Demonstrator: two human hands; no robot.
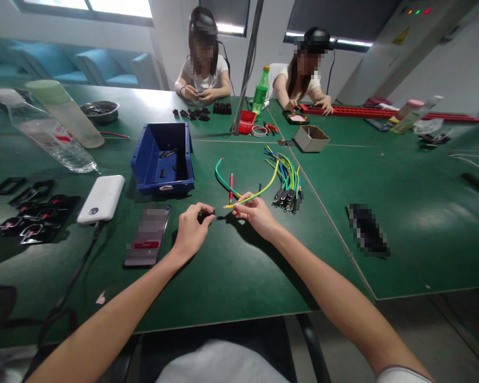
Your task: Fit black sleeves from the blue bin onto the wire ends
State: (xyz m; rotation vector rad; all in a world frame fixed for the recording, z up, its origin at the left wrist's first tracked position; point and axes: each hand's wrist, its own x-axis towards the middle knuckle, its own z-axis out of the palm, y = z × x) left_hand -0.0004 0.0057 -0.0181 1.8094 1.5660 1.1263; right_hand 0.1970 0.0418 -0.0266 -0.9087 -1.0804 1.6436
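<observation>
— How do the arms lie?
— Both bare forearms reach forward from the bottom edge and converge toward the middle, wrists low.
— And the left hand [191, 230]?
— Knuckles up, fingers curled in, thumb and fingertips pinched together.
— The right hand [255, 211]?
— Just beside it, apart by a small gap, palm turned inward, thumb and forefinger closed in a fine pinch.

Clear plastic water bottle [50, 135]: red-and-white label, lettering too small to read.
Yellow triangular warning sign [401, 36] on grey cabinet: symbol not legible.
Black smartphone [148, 235]: screen blurred.
Elsewhere: nothing readable.
</observation>
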